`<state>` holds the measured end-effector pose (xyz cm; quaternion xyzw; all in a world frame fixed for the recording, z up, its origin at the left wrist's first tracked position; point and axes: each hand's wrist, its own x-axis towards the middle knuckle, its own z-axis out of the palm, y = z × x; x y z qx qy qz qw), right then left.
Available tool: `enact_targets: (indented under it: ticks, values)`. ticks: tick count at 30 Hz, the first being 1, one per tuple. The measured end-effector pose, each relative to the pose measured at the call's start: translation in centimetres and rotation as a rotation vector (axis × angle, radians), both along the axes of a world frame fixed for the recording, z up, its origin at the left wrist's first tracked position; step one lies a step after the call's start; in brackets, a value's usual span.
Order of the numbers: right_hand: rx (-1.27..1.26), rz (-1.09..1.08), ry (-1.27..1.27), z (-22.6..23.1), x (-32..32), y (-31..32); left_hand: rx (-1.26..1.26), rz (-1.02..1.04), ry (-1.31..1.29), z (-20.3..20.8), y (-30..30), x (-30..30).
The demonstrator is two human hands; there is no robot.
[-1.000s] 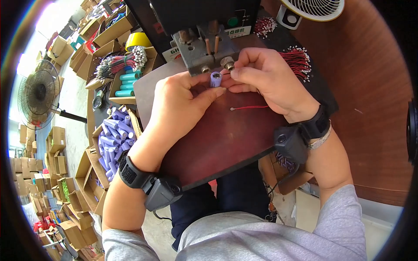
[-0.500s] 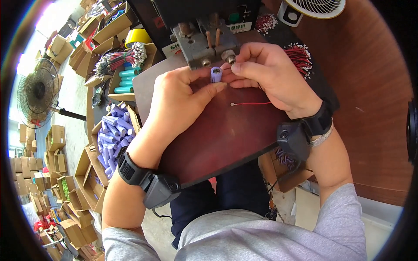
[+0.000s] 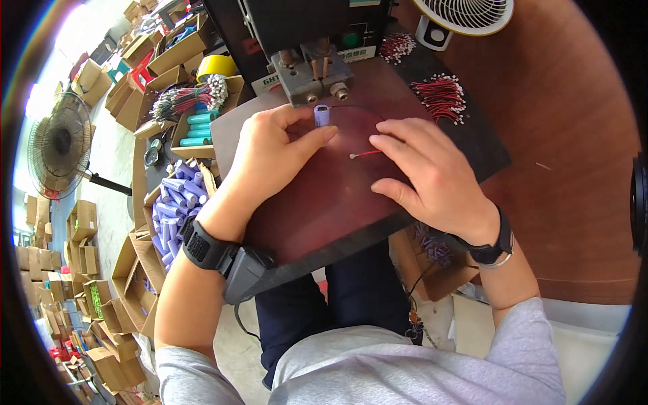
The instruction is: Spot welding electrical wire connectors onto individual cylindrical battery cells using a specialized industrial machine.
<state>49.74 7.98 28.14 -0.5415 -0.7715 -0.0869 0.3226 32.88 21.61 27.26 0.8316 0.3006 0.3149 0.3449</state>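
Note:
My left hand (image 3: 273, 152) pinches a small purple cylindrical battery cell (image 3: 322, 117) between thumb and fingers. The cell stands upright with its end facing up, just below the copper electrodes (image 3: 325, 68) of a spot welder (image 3: 297, 84). A thin dark wire (image 3: 354, 106) runs from beside the cell's top toward the right. My right hand (image 3: 442, 182) hovers over the board, fingers apart, and I see nothing gripped in it. Next to its fingers lies a red wire (image 3: 366, 154) with a round metal tab at its end; the rest passes under the hand.
The dark red work board (image 3: 304, 236) lies under both hands. Bundles of red wires (image 3: 442, 98) sit at the right, near a small white fan (image 3: 466, 15). Left are a box of purple cells (image 3: 177, 202), teal cells (image 3: 196, 131), yellow tape (image 3: 216, 66) and a standing fan (image 3: 59, 145).
My right hand has moved away from the cell, down and to the right, and its fingers have spread. My left hand keeps hold of the cell. The view has shifted slightly.

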Motion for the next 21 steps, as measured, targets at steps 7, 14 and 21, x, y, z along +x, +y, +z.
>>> enact_targets:
  ticks: [7, 14, 21]
  values:
    - [0.064, 0.105, 0.009, -2.8, 0.9, -3.4, -0.369, -0.132, -0.097, 1.3, -2.6, -2.6]
    - [0.073, 0.137, 0.255, -0.7, 1.4, -2.2, -1.011, -0.323, -0.386, 2.5, -4.1, -3.1]
    - [-0.223, 0.186, 0.988, 2.9, 1.1, 1.6, -0.181, -0.078, -0.027, 1.0, -2.4, -0.3]
